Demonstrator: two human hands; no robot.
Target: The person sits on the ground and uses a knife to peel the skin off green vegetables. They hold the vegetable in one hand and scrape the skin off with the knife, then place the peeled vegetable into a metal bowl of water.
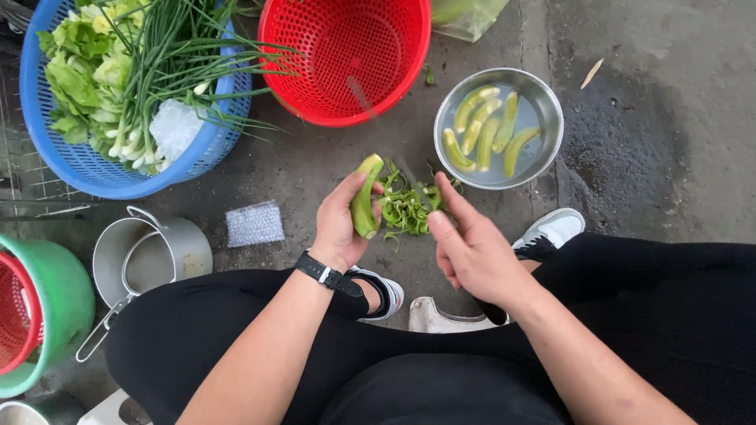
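While the person squats over the concrete floor (pixel 646 118), black trousers and both forearms fill the near edge. Left wrist carries a black watch (pixel 327 275).

Left hand (pixel 339 224): fingers wrapped shut around a green gourd (pixel 365 201). Gourd stands roughly upright in the fist, cut pale top end poking out above the thumb, lower end inside the palm.

Right hand (pixel 472 252): closed on a knife (pixel 413 182), index finger stretched along it. Handle is buried in the palm; the blade is blurred and points up-left toward the gourd. Can't tell whether blade and gourd touch; they sit just beside each other.

Between the two hands, on the floor: pile of green peelings (pixel 405 208). White sneakers show below each hand, one per side.

Left of that: grey bubble-wrap scrap (pixel 254 223), aluminium pot (pixel 150 252) with a loose handle, green bucket (pixel 59 307) holding a red basket at the frame edge.

Further out, just beyond the right hand: steel bowl (pixel 543 98) of water with several peeled gourd pieces (pixel 484 126) floating in it.

Far edge: empty red colander (pixel 344 55) in the middle, blue basket (pixel 94 169) at left filled with lettuce and spring onions (pixel 150 79).
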